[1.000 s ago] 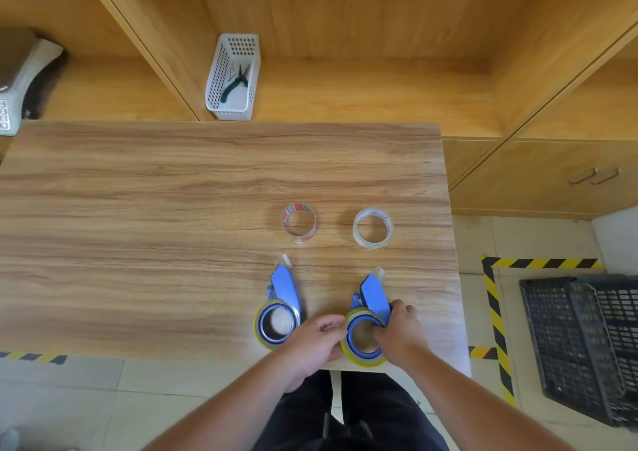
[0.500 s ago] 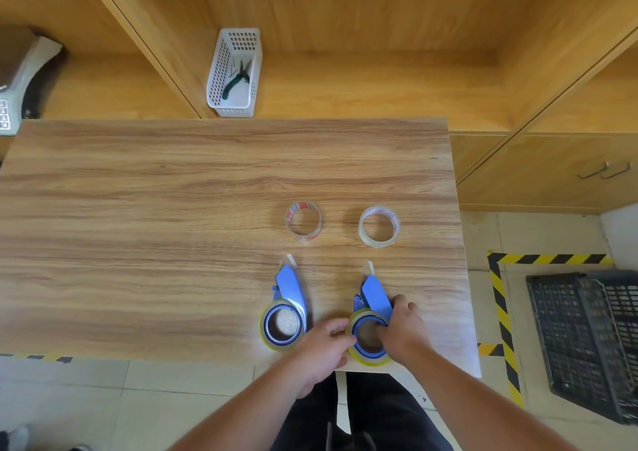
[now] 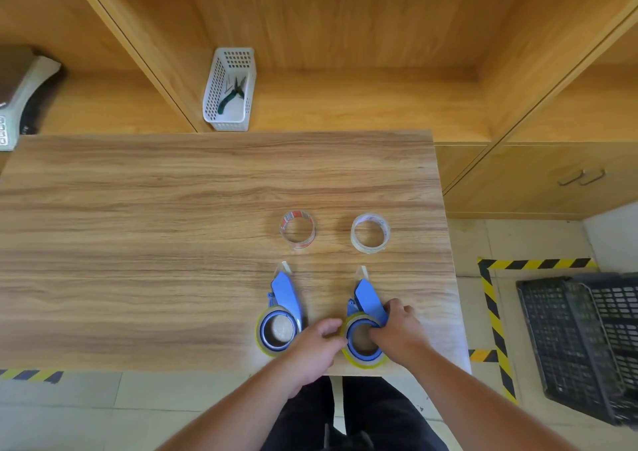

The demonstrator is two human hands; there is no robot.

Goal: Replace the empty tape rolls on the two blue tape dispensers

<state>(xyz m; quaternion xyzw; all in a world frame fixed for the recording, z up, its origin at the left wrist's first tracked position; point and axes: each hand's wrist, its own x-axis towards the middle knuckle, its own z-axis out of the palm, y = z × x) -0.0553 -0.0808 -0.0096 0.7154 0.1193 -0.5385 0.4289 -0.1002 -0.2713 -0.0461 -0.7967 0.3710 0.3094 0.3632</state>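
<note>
Vs a sec ago, little has changed: both hands stay on the right blue dispenser [image 3: 366,326] at the table's [image 3: 138,243] near edge. Right hand [image 3: 397,329] fingers curl over its hub w/ thumb inside; left hand [image 3: 319,342] fingertips press the yellowish roll's rim. Probably still seating or freeing that roll. Left dispenser [image 3: 280,319] and two clear rolls [image 3: 297,229] beyond lie untouched.

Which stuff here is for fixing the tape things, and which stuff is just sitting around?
For the job:
right blue dispenser, under both hands: left hand, right hand
left blue dispenser
two loose tape rolls: one with red print, one clear

Just lying about:
white basket with pliers
black crate on the floor
grey device on the shelf
</note>
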